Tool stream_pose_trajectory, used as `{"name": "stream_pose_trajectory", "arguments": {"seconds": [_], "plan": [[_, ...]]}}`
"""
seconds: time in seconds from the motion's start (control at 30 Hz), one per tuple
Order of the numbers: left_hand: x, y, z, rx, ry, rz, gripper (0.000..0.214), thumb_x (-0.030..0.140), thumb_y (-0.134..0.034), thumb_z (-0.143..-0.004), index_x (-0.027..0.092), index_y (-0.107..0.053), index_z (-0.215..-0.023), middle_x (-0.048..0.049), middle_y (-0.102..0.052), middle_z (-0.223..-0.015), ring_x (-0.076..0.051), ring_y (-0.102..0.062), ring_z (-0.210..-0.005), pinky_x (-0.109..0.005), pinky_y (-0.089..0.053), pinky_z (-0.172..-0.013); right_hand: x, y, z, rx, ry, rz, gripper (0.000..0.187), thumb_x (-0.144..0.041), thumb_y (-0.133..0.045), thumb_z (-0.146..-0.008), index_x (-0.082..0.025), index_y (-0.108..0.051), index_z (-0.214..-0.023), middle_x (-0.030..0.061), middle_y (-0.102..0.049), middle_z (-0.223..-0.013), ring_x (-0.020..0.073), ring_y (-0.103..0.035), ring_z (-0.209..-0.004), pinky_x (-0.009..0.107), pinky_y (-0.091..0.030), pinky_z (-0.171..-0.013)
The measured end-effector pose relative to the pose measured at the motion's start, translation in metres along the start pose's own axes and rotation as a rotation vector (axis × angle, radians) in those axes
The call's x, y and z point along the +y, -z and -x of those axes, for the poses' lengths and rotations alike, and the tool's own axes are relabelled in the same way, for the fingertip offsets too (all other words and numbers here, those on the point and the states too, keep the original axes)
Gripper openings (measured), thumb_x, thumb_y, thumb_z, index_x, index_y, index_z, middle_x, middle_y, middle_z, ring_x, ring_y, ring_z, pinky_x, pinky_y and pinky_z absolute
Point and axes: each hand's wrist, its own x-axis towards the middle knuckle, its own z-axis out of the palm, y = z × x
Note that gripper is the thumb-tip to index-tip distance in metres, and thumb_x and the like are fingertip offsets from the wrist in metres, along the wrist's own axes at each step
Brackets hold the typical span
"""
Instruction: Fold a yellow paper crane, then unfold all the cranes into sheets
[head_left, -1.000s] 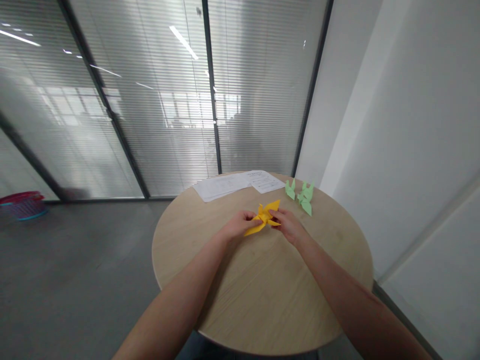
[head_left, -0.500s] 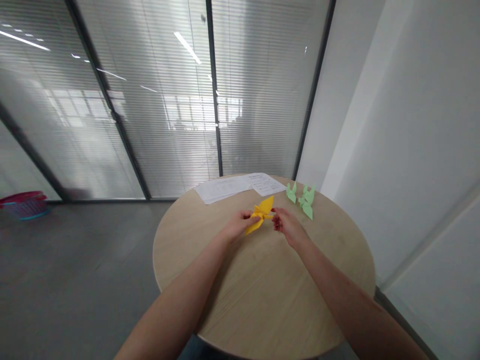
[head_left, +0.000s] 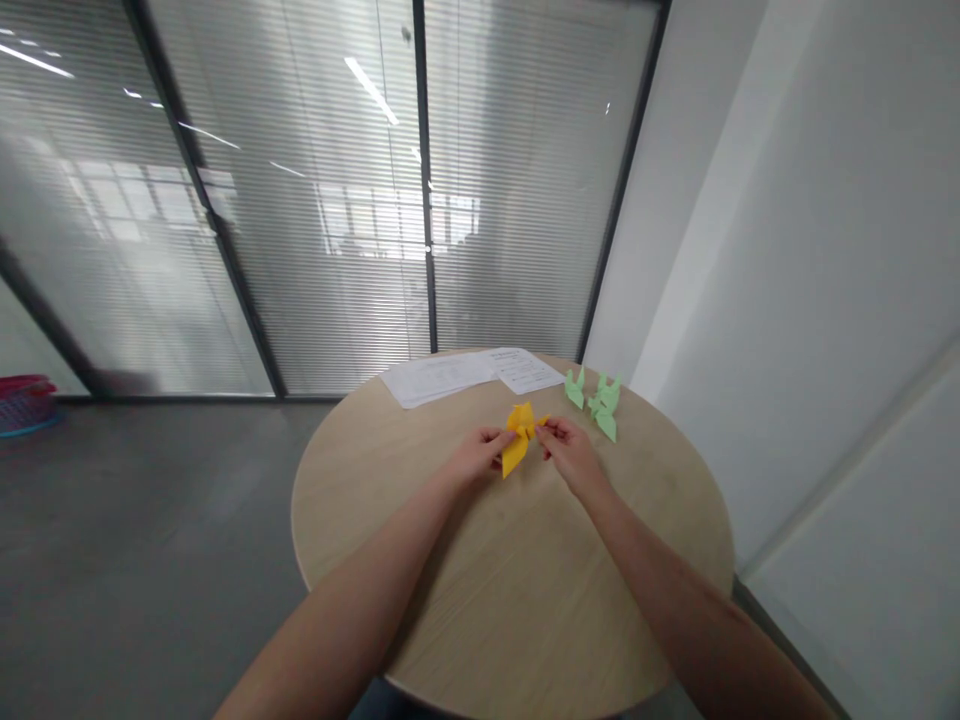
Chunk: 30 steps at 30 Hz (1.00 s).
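You've got the yellow origami piece (head_left: 519, 436) pinched between both hands: left hand (head_left: 477, 457) grips its left side, right hand (head_left: 568, 452) its right tip.

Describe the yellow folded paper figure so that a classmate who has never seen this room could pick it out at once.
Start at the round wooden table before the glass wall. Near its far middle, the left hand and right hand pinch a yellow folded paper figure between them. It is the only yellow piece; the green folded figures stand untouched to its right.
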Motion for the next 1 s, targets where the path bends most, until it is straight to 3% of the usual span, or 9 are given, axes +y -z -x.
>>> {"name": "stream_pose_trajectory", "arguments": {"seconds": [0.1, 0.2, 0.3, 0.43, 0.53, 0.67, 0.8, 1.0], "plan": [[-0.001, 0.0, -0.002, 0.039, 0.04, -0.053, 0.072, 0.083, -0.049, -0.075, 0.014, -0.068, -0.078, -0.0068, -0.065, -0.073, -0.016, -0.058, -0.063, -0.029, -0.046, -0.062, 0.001, 0.006, -0.005, 0.092, -0.028, -0.048, 0.032, -0.052, -0.073, -0.072, -0.023, -0.066, -0.083, -0.0002, -0.061, -0.07, 0.0148, -0.05, -0.056, 0.028, -0.041, -0.052], [-0.002, 0.003, -0.004, 0.075, 0.0, -0.185, 0.073, 0.079, -0.038, -0.084, 0.014, -0.07, -0.076, -0.0109, -0.069, -0.078, -0.019, -0.06, -0.067, -0.03, -0.046, -0.063, 0.005, 0.013, -0.01, 0.184, -0.058, -0.124, 0.035, -0.054, -0.072, -0.071, -0.023, -0.063, -0.086, -0.0016, -0.061, -0.072, 0.0131, -0.051, -0.056, 0.027, -0.044, -0.053], [-0.002, 0.007, -0.005, 0.118, -0.094, -0.437, 0.06, 0.066, -0.044, -0.088, 0.015, -0.073, -0.076, -0.0109, -0.072, -0.077, -0.021, -0.062, -0.071, -0.031, -0.043, -0.067, 0.007, 0.023, -0.017, 0.263, -0.086, -0.168, 0.038, -0.055, -0.073, -0.068, -0.023, -0.061, -0.084, -0.0024, -0.061, -0.072, 0.0122, -0.052, -0.056, 0.026, -0.045, -0.053], [-0.003, 0.009, -0.006, 0.129, -0.107, -0.629, 0.04, 0.048, -0.051, -0.089, 0.018, -0.077, -0.083, -0.0091, -0.073, -0.077, -0.023, -0.064, -0.074, -0.031, -0.042, -0.069, 0.003, 0.049, -0.036, 0.329, -0.088, -0.225, 0.034, -0.052, -0.072, -0.068, -0.024, -0.059, -0.082, -0.0022, -0.06, -0.068, 0.0136, -0.055, -0.057, 0.026, -0.046, -0.052], [-0.007, 0.007, -0.006, 0.094, -0.142, -0.695, 0.03, 0.039, -0.056, -0.088, 0.019, -0.078, -0.089, -0.0101, -0.076, -0.089, -0.023, -0.067, -0.083, -0.031, -0.046, -0.076, -0.002, 0.085, -0.049, 0.349, -0.089, -0.234, 0.03, -0.047, -0.073, -0.067, -0.025, -0.059, -0.081, -0.002, -0.06, -0.067, 0.0145, -0.055, -0.058, 0.027, -0.047, -0.053], [-0.014, 0.0, -0.007, 0.053, -0.255, -0.835, 0.027, 0.031, -0.058, -0.086, 0.019, -0.077, -0.1, -0.0113, -0.075, -0.108, -0.025, -0.067, -0.102, -0.035, -0.047, -0.094, -0.004, 0.15, -0.057, 0.393, -0.137, -0.139, 0.024, -0.041, -0.072, -0.066, -0.024, -0.059, -0.078, -0.0016, -0.06, -0.067, 0.0143, -0.056, -0.058, 0.026, -0.048, -0.053], [-0.015, -0.008, -0.004, 0.079, -0.287, -0.947, 0.027, 0.031, -0.059, -0.085, 0.019, -0.076, -0.104, -0.0122, -0.072, -0.114, -0.027, -0.064, -0.107, -0.038, -0.046, -0.098, 0.001, 0.21, -0.055, 0.447, -0.205, -0.081, 0.017, -0.031, -0.069, -0.066, -0.021, -0.061, -0.077, -0.0005, -0.059, -0.063, 0.0129, -0.053, -0.053, 0.025, -0.047, -0.051], [-0.013, -0.013, 0.001, 0.091, -0.305, -1.029, 0.027, 0.03, -0.055, -0.089, 0.018, -0.074, -0.104, -0.0132, -0.071, -0.115, -0.028, -0.063, -0.109, -0.04, -0.045, -0.1, 0.013, 0.268, -0.062, 0.549, -0.301, 0.059, 0.011, -0.022, -0.066, -0.066, -0.019, -0.063, -0.077, 0.0013, -0.062, -0.064, 0.0122, -0.054, -0.054, 0.023, -0.048, -0.05]]}}
